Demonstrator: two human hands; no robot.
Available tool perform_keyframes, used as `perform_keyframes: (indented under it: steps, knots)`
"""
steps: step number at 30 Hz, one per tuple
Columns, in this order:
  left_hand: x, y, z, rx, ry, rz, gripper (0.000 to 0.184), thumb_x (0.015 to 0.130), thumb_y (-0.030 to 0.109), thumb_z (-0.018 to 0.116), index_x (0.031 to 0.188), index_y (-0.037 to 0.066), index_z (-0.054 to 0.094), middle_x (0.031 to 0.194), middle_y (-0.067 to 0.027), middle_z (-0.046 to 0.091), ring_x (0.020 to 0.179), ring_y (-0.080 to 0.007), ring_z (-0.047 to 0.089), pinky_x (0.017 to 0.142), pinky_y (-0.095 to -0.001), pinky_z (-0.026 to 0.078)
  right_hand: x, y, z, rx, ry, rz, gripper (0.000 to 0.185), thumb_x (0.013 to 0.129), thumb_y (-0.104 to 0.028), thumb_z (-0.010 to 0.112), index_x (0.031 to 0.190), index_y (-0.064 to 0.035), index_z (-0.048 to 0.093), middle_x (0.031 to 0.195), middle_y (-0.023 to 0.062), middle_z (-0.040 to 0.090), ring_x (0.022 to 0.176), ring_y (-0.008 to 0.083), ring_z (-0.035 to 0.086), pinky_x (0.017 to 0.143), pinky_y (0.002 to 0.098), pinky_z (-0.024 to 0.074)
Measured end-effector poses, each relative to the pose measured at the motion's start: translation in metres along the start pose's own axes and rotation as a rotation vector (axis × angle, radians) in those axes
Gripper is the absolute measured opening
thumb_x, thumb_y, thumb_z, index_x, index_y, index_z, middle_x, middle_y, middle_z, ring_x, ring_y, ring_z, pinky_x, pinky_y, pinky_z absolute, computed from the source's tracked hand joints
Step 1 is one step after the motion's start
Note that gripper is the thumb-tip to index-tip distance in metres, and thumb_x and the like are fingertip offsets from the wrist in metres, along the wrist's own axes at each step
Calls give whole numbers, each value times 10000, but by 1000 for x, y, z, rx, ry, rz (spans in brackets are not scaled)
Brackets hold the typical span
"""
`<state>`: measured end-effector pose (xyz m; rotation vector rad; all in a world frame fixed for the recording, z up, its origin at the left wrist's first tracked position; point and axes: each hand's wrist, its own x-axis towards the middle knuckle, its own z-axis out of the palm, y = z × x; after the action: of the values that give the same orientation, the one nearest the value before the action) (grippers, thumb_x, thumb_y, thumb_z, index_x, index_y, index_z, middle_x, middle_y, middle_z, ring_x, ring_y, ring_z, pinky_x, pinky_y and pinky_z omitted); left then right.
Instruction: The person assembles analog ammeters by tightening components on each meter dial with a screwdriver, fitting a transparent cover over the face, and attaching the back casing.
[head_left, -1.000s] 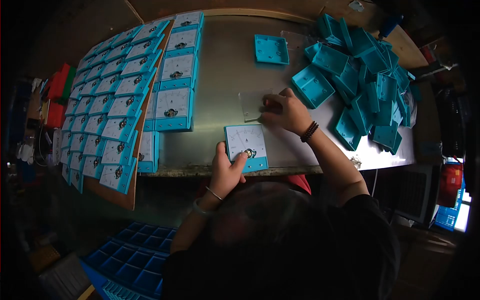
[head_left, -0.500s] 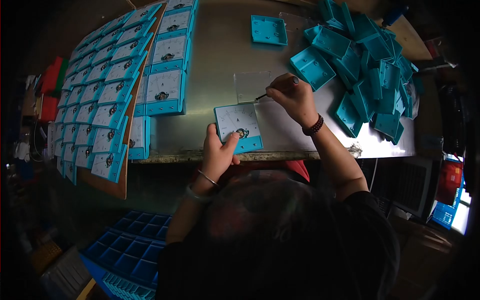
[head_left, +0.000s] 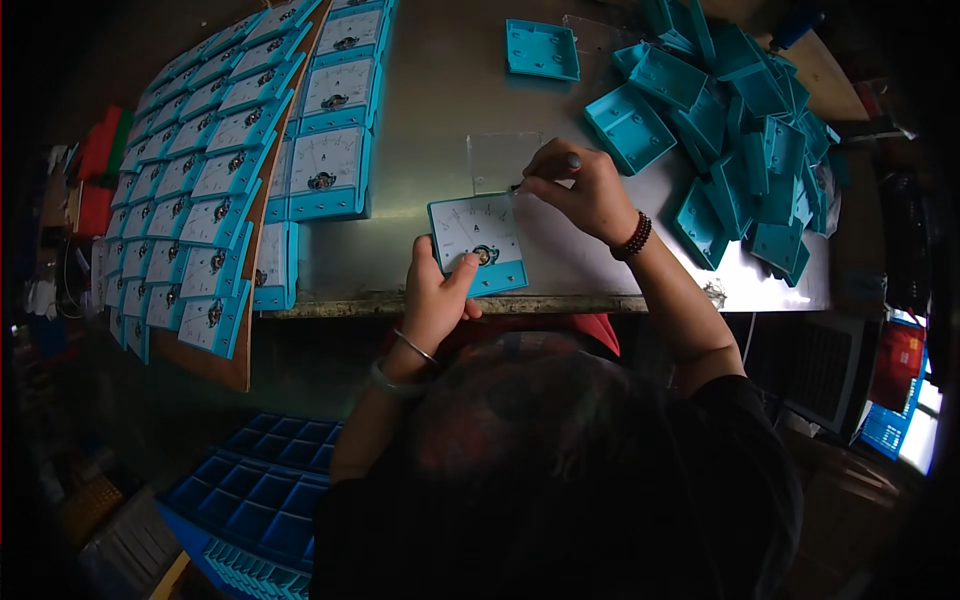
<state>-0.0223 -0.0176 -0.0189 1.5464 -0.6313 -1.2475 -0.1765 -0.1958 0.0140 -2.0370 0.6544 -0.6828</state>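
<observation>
My left hand [head_left: 437,292] grips an ammeter [head_left: 462,222] at its lower left, the thumb near the coil on the dial. The meter has a white scale face marked A and a teal base, and is held tilted above the table's front edge. In my right hand [head_left: 592,200] is a slim screwdriver [head_left: 573,160], its rounded handle end poking up between the fingers. Its dark tip is close to the meter's upper right corner; whether they touch I cannot tell. Just behind the meter, a clear plastic cover [head_left: 492,160] lies on the table.
Teal cases [head_left: 628,130] are heaped on the right, with a single case [head_left: 541,50] lying apart at the back. Rows of ammeters [head_left: 215,220] fill a board on the left, beside another column of meters [head_left: 328,170]. Blue divided crates [head_left: 250,490] stand below the table.
The right hand has shifted slightly, bringing the screwdriver tip closer to the meter's upper right corner. The left hand still holds the meter. The view has moved a little.
</observation>
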Motion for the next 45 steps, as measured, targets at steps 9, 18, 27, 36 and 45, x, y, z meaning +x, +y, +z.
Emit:
perform_keyframes:
  steps: [9,18,27,36,45]
  knots:
    - [1,-2,-7,-110,-61,-49,271,928,152,560,1075,22,373,836,-108,590,441,-145,566,365,-234,435,7,25,-8,-556,-170,-66,545,670,-256,752,1192,-183,613,1258,147,509,1008,307,601,861,368,509]
    - [7,-4,-13,-282,-209,-58,342,918,133,589,1140,31,350,893,-105,595,535,-167,611,426,-245,479,-25,-6,12,-108,-257,27,596,616,-152,822,1169,-61,619,1230,120,479,1006,241,594,819,318,528]
    - [12,-6,-14,-305,-228,-85,422,907,97,597,1208,14,314,943,-129,588,544,-187,618,434,-257,496,-27,1,16,-120,-274,26,574,626,-108,812,1168,-72,628,1277,134,460,946,219,631,780,301,532]
    - [14,-9,-12,-318,-208,-65,183,965,198,489,1039,47,416,782,-92,590,482,-183,598,385,-253,457,-20,-9,13,-218,-386,48,619,647,-57,788,1228,-96,578,1313,130,440,999,238,633,831,336,539]
    - [-16,28,-9,-351,-228,154,200,976,200,460,1069,37,390,837,-83,573,498,-135,565,415,-235,441,-45,3,20,795,-18,597,366,852,-72,657,1196,15,566,862,10,626,797,68,555,786,213,480]
